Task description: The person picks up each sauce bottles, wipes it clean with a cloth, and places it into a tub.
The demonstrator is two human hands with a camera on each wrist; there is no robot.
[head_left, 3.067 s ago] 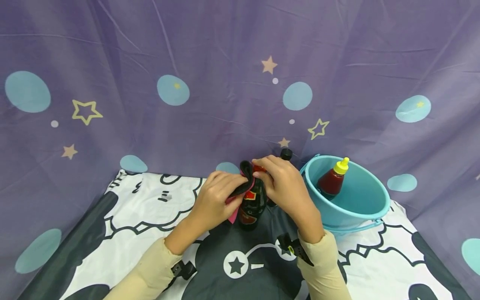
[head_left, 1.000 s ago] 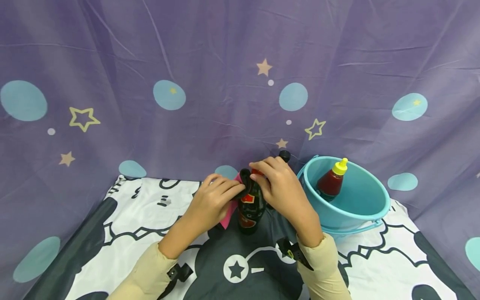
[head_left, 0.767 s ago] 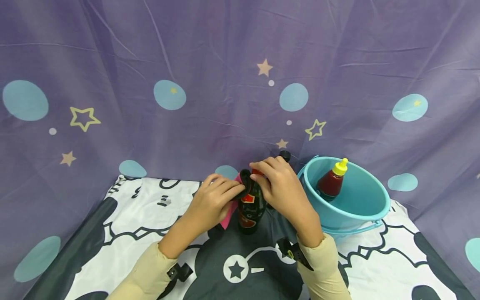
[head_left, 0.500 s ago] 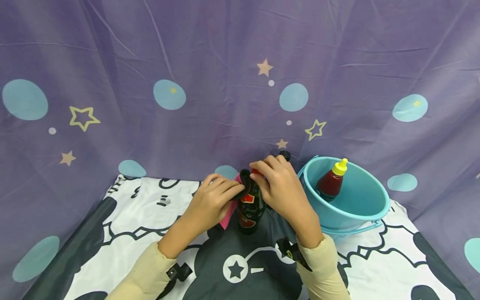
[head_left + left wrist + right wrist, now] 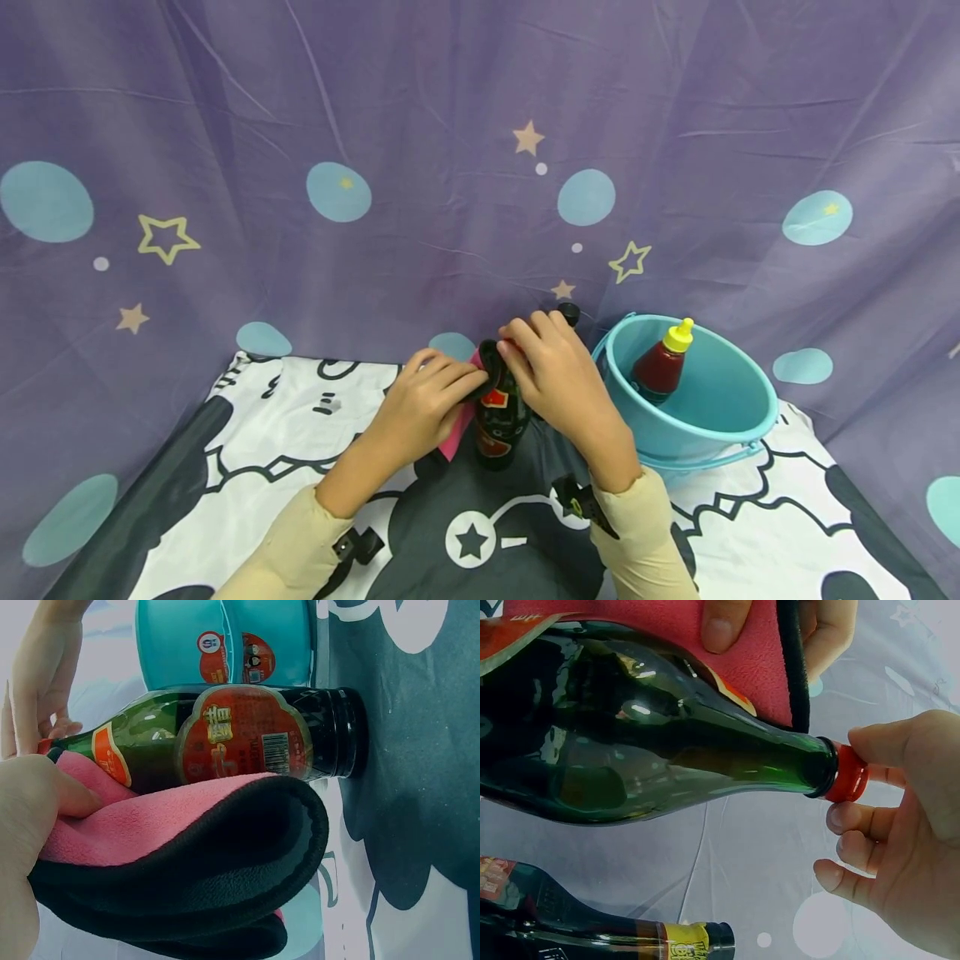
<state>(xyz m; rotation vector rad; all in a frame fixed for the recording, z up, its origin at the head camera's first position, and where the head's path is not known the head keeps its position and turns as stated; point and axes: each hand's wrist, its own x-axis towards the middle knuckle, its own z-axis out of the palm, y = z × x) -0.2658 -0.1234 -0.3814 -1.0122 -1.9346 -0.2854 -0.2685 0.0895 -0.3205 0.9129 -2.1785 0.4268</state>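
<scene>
A dark green glass bottle (image 5: 247, 735) with red labels stands upright in the middle of the table. My left hand (image 5: 423, 404) grips a folded pink cloth (image 5: 142, 825) with a black back and edging, held against the bottle's left side. At the top of the bottle, the thumb and fingers of my right hand (image 5: 562, 379) pinch its red cap (image 5: 849, 774), which is on the neck. Most of the cap is hidden by that hand in the head view.
Behind my right hand stands a second dark bottle (image 5: 585, 919) with a yellow neck band and black cap. To the right, a light blue bucket (image 5: 731, 392) holds a dark red squeeze bottle (image 5: 662, 367) with a yellow nozzle. A purple curtain (image 5: 450, 108) hangs behind the table.
Since the earliest frame, my left hand has drawn the cloth slightly left and down, uncovering more of the bottle's upper label. Lately my right fingers have shifted slightly at the cap.
</scene>
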